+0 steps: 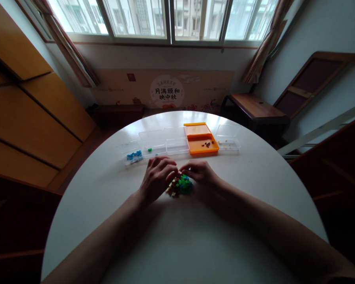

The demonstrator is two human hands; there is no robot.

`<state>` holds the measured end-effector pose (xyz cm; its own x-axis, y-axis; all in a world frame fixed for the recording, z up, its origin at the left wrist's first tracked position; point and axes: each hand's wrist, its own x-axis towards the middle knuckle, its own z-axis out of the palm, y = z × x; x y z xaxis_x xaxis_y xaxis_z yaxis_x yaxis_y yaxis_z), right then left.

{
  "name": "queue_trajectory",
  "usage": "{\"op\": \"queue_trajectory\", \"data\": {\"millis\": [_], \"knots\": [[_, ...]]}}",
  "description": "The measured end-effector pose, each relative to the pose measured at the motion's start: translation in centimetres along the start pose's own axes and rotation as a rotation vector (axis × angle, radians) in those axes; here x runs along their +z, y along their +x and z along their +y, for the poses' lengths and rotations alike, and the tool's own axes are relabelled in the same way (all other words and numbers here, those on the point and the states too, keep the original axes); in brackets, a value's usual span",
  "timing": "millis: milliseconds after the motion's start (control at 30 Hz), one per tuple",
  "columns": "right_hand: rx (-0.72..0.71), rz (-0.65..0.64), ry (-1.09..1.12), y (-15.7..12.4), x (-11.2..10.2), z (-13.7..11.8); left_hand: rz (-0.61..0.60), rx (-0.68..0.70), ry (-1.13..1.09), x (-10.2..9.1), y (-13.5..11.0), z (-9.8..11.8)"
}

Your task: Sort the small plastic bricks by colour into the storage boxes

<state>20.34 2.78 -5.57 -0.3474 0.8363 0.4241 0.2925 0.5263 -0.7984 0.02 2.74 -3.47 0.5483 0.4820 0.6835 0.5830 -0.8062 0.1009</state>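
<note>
Overhead, one round white table (pixel 254 185) fills the view, set before a wide window (pixel 165 17) with wooden cabinets (pixel 32 118) on one side and a dark bench (pixel 254 104) on the other. Five small boxes stand in a row at the far edge: four clear boxes (pixel 154 142) and one orange box (pixel 201 142), holding a few bits each. Two hands: left hand (pixel 157 177) and right hand (pixel 200 172) meet, fingertips curled on one pile of small bricks (pixel 180 185), green, brown and yellow, mid-table just before the boxes. Whether any brick is pinched, cannot tell.
</note>
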Motion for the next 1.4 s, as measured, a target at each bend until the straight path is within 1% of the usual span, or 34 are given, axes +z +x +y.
{"op": "queue_trajectory", "data": {"millis": [67, 200, 267, 367, 467, 533, 767, 1067, 1200, 1400], "knots": [[0.045, 0.098, -0.036, 0.2, -0.6, 0.7, -0.004, -0.004, 0.004, 0.0, -0.1, 0.1], [0.181, 0.395, -0.165, 0.7, -2.7, 2.1, -0.029, -0.009, 0.003, -0.1, -0.4, 0.3], [0.245, 0.507, -0.238, 0.8, -3.9, 2.8, -0.036, -0.021, 0.007, -0.2, -0.5, 0.4], [0.334, 0.613, -0.292, 0.9, -5.2, 3.5, -0.046, -0.035, 0.018, -0.4, -0.7, 0.5], [0.397, 0.682, -0.276, 1.0, -5.8, 3.9, -0.054, -0.046, 0.033, -0.5, -0.8, 0.3], [0.406, 0.701, -0.255, 1.0, -5.8, 4.1, -0.06, -0.057, 0.041, -0.5, -0.9, 0.2], [0.37, 0.71, -0.195, 1.1, -5.6, 4.3, -0.077, -0.096, 0.053, -0.4, -1.0, -0.1], [0.311, 0.636, -0.241, 0.6, -4.7, 3.3, -0.172, -0.178, -0.014, -0.3, -1.1, -0.6], [0.246, 0.608, -0.276, 0.4, -4.4, 3.0, -0.22, -0.149, -0.076, -0.3, -1.0, -0.5], [0.208, 0.586, -0.284, 0.3, -4.2, 3.0, -0.272, -0.106, -0.101, -0.2, -0.8, -0.4]]}}
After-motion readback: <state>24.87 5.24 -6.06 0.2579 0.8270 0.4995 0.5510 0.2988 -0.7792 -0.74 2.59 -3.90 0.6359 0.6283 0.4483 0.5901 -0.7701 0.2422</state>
